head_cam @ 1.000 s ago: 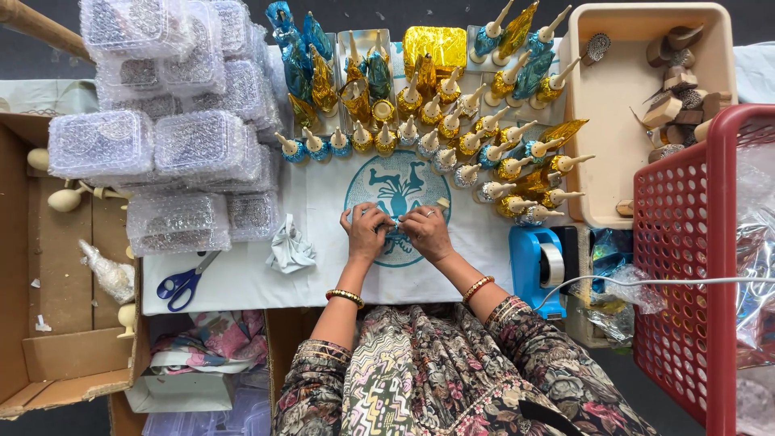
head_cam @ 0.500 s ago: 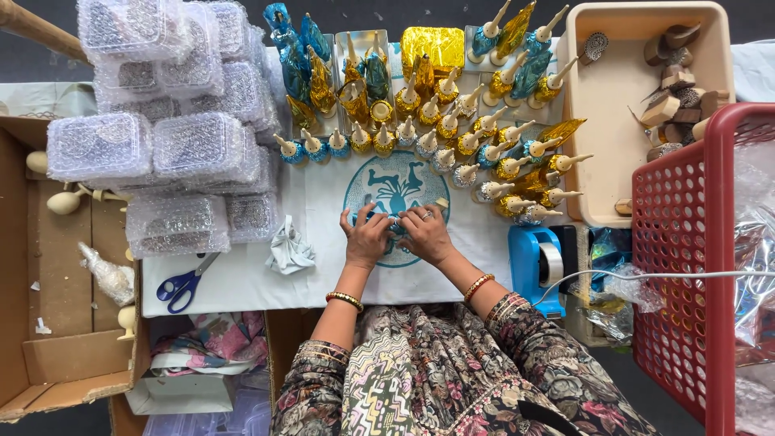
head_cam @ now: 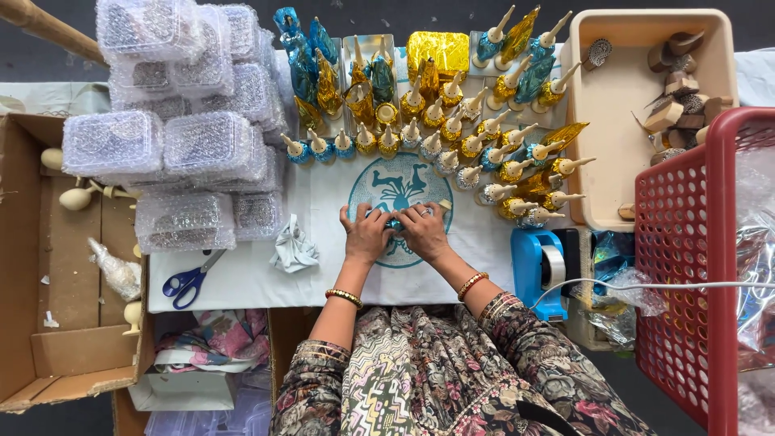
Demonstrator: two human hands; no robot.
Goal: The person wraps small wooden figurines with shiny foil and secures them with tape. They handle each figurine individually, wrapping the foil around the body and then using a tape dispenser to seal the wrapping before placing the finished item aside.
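Observation:
My left hand [head_cam: 366, 234] and my right hand [head_cam: 423, 230] meet over the middle of a white cloth [head_cam: 323, 194] with a round teal print. Together they pinch a small piece wrapped in blue foil [head_cam: 393, 220]; its wooden tip [head_cam: 444, 205] pokes out past my right fingers. Most of the piece is hidden under my fingers. Just beyond my hands stand rows of foil-wrapped bottle-shaped ornaments [head_cam: 452, 137] in blue and gold, with pale pointed tops.
Stacked clear plastic boxes [head_cam: 182, 129] fill the left of the table. Blue-handled scissors [head_cam: 190, 279] and a crumpled white scrap [head_cam: 294, 246] lie nearby. A blue tape dispenser [head_cam: 539, 266], a beige tub [head_cam: 613, 121] and a red basket [head_cam: 686, 266] sit right. A cardboard box [head_cam: 48, 266] stands at left.
Both hands stay at the same spot on the cloth; the fingers have shifted slightly around the small foil piece.

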